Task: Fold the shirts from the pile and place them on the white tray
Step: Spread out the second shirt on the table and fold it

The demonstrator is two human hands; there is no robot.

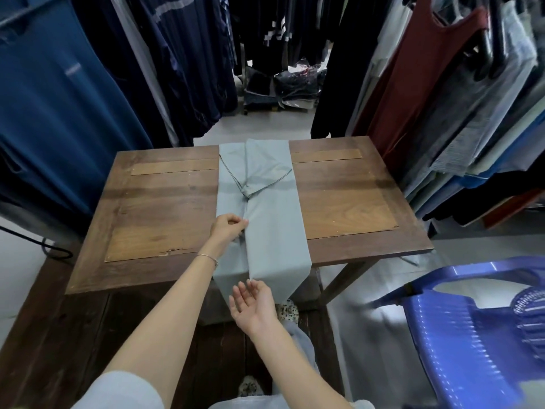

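Our left hand [228,228] pinches the shirt's [274,231] centre fold in the middle of the table [165,219]. Our right hand [253,302] lies loose, palm up, at the hem hanging off the table's near edge. We should grip that hem squarely, keeping both side folds aligned.

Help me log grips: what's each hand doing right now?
Left hand: closed, pinching the shirt.
Right hand: open, fingertips by the shirt's hanging edge.

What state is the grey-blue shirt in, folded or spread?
Partly folded: the shirt has both sides turned in, a long strip across the table, near end overhanging.
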